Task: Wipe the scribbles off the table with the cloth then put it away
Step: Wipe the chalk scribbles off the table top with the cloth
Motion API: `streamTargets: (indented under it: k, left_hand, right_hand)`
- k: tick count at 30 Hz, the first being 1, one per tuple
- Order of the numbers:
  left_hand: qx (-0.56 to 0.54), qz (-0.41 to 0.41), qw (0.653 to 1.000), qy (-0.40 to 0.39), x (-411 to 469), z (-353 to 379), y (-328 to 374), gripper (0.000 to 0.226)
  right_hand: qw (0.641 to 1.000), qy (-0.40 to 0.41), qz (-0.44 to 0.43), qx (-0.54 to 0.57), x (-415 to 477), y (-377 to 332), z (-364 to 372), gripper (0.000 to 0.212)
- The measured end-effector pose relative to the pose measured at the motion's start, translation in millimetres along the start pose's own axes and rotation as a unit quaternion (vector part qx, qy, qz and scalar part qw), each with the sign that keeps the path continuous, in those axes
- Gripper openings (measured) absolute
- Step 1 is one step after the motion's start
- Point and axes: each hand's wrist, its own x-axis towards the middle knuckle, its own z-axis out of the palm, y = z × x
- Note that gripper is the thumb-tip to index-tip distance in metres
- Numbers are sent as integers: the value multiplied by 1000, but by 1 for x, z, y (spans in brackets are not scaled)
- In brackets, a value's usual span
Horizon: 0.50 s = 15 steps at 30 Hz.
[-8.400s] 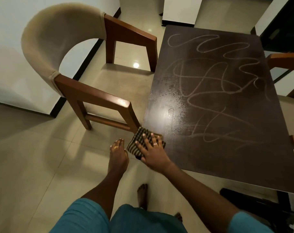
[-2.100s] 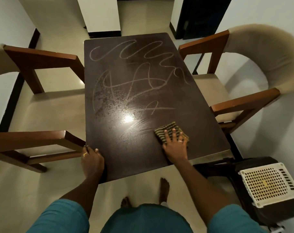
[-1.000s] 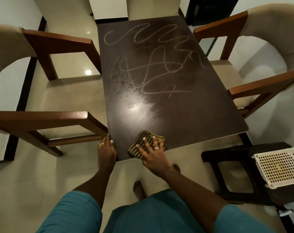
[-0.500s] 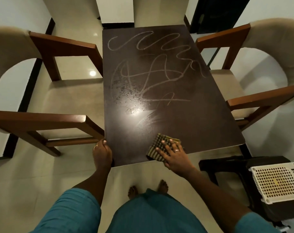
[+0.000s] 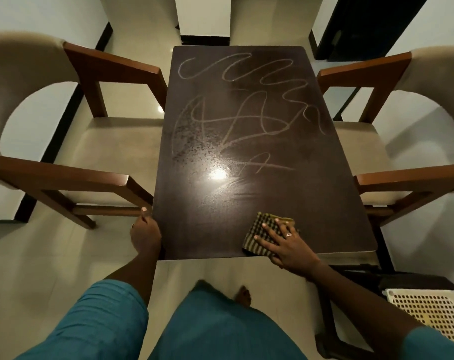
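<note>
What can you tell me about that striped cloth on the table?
The cloth is a small folded rag, dark with pale yellowish stripes, and looks like woven fabric. It lies flat on the dark table close to the near edge, toward the right corner. The person's right hand presses on it with straight, spread fingers and covers its right part. It sits on a smeared, wiped-looking patch. The chalky scribbles lie farther off and do not touch it.

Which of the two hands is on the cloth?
The right hand, fingers spread flat on the striped cloth; the left hand only grips the table edge.
</note>
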Motion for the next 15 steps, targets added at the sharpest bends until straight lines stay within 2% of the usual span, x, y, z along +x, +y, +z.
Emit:
streamTargets:
  k: [2, 5, 10, 15]
  left_hand:
    - [-12, -19, 1000, -1, 2, -1, 0, 49]
    - [3, -45, 999, 0, 9, -5, 2, 45]
    - [49, -56, 997, -17, 28, -13, 5, 45]
    - [109, -24, 993, -33, 46, -13, 11, 51]
  right_hand:
    - [998, 36, -40, -16, 19, -13, -9, 52]
    - [996, 47, -75, 17, 54, -43, -30, 62]
    - [990, 41, -83, 108, 123, -85, -54, 61]
    - [990, 40, -80, 109, 202, -93, -75, 60]
